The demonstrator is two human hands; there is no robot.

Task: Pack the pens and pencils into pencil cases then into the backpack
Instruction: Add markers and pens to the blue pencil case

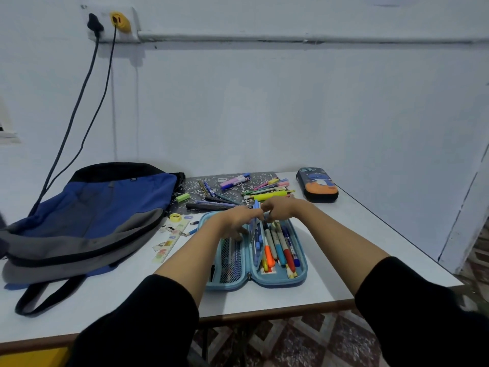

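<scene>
An open light-blue pencil case (299,271) lies flat on the white table (370,247). Its right half holds several pens and markers (280,250), its left half a mesh pocket (230,260). My left hand (238,221) and right hand (277,207) meet over the case's far end, both pinching the blue middle flap (256,221) that stands upright. Loose pens and pencils (238,192) lie on a patterned mat behind the case. A blue and grey backpack (92,215) lies on the left. A second, dark pencil case (317,184) with an orange print sits zipped at the back right.
A green eraser (183,197), a yellow sharpener (175,217), a ruler (172,242) and a short blue pencil (191,232) lie between backpack and case. Two cables (79,115) hang from a wall socket (111,22) to behind the backpack. The table's right edge drops to a tiled floor.
</scene>
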